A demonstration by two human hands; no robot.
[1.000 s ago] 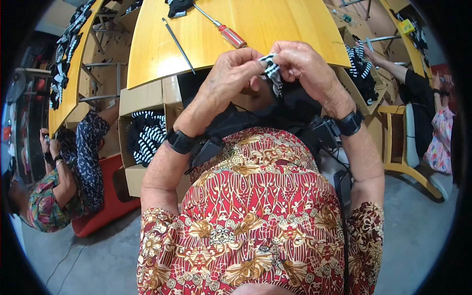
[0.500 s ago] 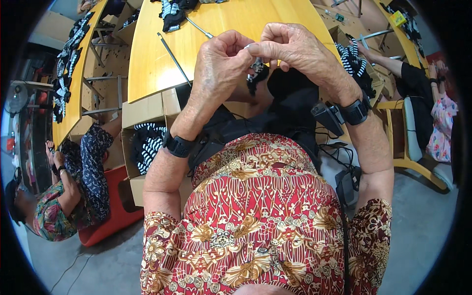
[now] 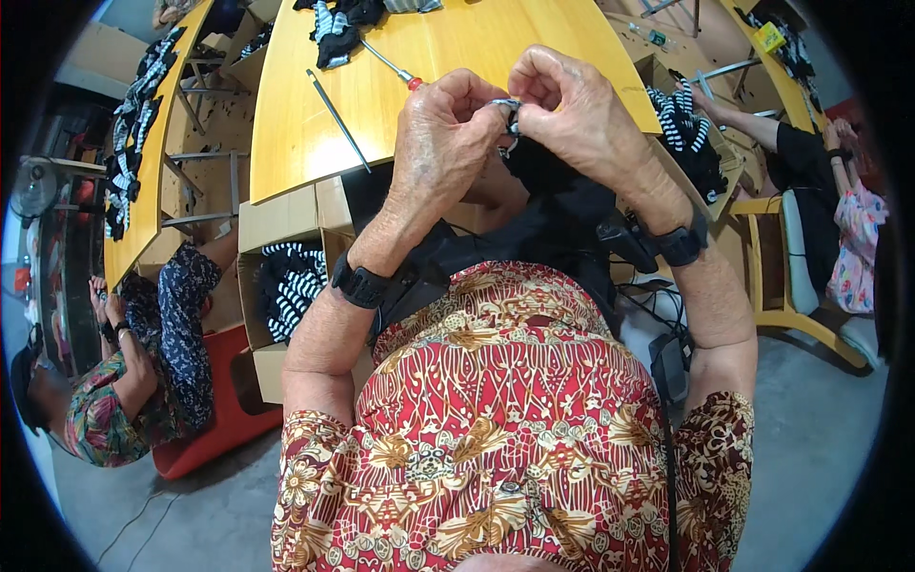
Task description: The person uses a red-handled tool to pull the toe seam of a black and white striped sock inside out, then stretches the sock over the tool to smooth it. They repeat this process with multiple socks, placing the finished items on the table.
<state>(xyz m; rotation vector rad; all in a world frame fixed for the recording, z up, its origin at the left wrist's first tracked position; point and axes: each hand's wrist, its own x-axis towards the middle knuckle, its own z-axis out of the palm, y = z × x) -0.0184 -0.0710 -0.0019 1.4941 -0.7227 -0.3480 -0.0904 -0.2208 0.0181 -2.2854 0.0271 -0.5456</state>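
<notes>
My left hand (image 3: 441,136) and my right hand (image 3: 576,116) meet just over the table's near edge. Both are closed, thumbs against bent fingers, on a small piece of black-and-white fabric (image 3: 510,116). Most of that piece is hidden by the fingertips, so its full shape does not show. Just beyond my left hand lies a screwdriver (image 3: 388,64) with a thin metal shaft and a red handle end. Left of it a dark slim rod (image 3: 337,118) lies slantwise, reaching the table's edge.
On the yellow table (image 3: 496,43) black and striped fabric pieces (image 3: 335,33) lie at the far side. Cardboard boxes of striped fabric stand at left (image 3: 278,212) and right (image 3: 717,153). A co-worker (image 3: 114,391) sits on the left by a red chair (image 3: 233,396); another person's arm (image 3: 739,116) reaches in at right.
Both hands have moved slightly right, and the fabric piece is bunched closer between the fingertips. The black end that hung below it is less visible. More of the screwdriver's red handle shows.
</notes>
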